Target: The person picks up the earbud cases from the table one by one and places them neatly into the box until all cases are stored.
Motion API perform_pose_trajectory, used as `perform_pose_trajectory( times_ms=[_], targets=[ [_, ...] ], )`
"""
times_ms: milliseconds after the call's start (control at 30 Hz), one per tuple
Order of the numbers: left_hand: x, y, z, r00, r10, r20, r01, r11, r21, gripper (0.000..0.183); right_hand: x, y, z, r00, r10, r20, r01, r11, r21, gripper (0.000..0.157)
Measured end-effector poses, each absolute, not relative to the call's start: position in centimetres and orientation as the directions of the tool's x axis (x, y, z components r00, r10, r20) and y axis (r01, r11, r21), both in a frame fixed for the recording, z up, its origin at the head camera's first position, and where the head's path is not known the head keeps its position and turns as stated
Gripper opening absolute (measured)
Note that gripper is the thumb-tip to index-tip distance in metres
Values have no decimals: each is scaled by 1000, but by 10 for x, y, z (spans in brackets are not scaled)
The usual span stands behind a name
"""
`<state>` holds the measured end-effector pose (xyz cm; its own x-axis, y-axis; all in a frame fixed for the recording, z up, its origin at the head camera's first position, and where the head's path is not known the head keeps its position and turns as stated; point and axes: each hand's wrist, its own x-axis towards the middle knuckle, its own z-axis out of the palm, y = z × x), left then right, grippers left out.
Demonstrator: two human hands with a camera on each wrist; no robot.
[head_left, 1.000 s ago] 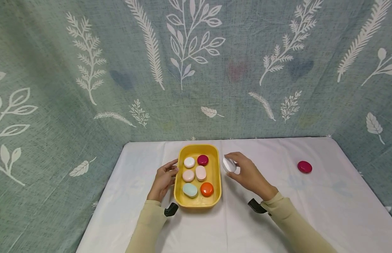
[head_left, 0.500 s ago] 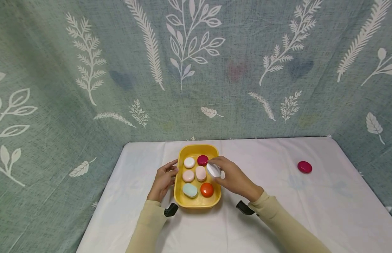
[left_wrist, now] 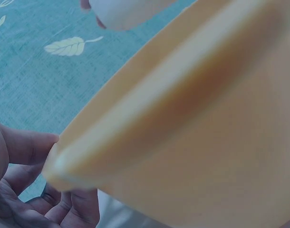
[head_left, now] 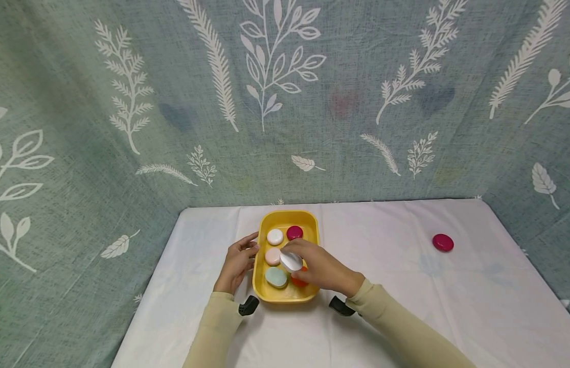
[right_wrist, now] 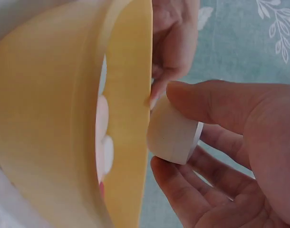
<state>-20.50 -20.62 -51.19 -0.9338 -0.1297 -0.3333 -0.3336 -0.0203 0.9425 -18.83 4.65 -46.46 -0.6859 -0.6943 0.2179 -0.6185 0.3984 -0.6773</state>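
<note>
A yellow tray (head_left: 316, 225) sits on the table, with my left hand (head_left: 236, 263) at its left side. In the left wrist view the thumb lies on the tray's rim and the fingers (left_wrist: 83, 206) curl beneath it. My right hand (head_left: 323, 268) holds a smooth white soap bar (head_left: 291, 261) between thumb and fingertips, tilted above the tray. Inside lie a round white soap (head_left: 275, 236), a crimson soap (head_left: 295, 233), a round pink soap (head_left: 273, 256) and a pale green oval soap (head_left: 276, 277). An orange soap (head_left: 297, 281) is partly covered by my right hand; a second pink one is hidden.
Another crimson soap (head_left: 443, 243) lies alone on the right of the white-covered table (head_left: 381, 225). Behind the table hangs a green leaf-patterned cloth (head_left: 285, 168), which also runs along both sides.
My right hand has carried the white soap bar leftward from beside the tray's right rim to over its middle, covering one pink soap. The left hand has stayed on the rim.
</note>
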Motion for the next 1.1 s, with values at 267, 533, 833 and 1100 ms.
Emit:
perform_pose_trajectory(
  times_ms=[267, 533, 833, 1100],
  targets=[
    [-205, -206, -512, -937, -121, -327, -328, -13, 945, 45, -189, 35, -466, -615, -769, 174, -668, 391, -633, 48],
    [-205, -206, -511, -939, -110, -325, -325, -21, 946, 45, -191, 29, -469, -562, -817, 130, -676, 364, -641, 47],
    [-205, -206, -511, -938, -117, -326, -327, -13, 945, 44, -188, 19, -466, -515, -855, 51, -667, 363, -651, 47],
    [-205, -207, -511, -940, -108, -325, -324, -24, 946, 45, -188, 9, -471, -441, -895, 60, -718, 312, -622, 42]
  ],
)
